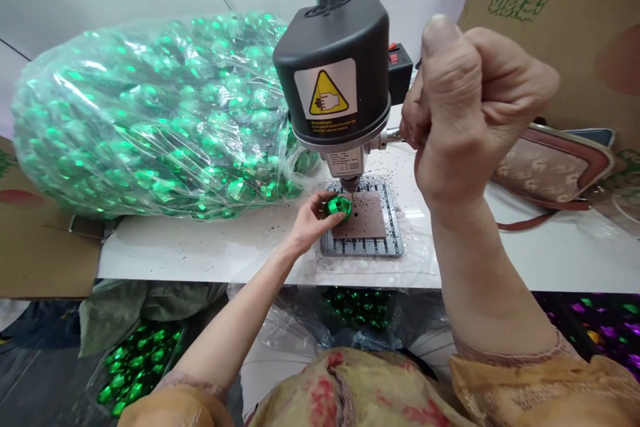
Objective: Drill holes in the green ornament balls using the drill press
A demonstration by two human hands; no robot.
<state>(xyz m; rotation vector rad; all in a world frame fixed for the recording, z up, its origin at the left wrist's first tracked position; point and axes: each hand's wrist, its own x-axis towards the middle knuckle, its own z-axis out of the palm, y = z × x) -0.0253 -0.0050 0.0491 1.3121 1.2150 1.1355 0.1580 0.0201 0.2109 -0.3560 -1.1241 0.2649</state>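
Head cam, L to R: what's shown?

– Clear plastic bag of green baubles (150, 120) on L; then one faceted green bauble (339, 209) is pinched btwn thumb & fingers of L hand (311, 219), at the L side of the brown board (370, 223), near the drill press chuck (351, 183). Board contact can't be confirmed.

– And R hand (465, 100)?

– Curled into a fist, apparently round the feed lever (394, 135).

– Best technique?

– Bauble should be centred under the chuck & held firmly; L hand should be kept clear, lever fed slowly w/ even pressure.
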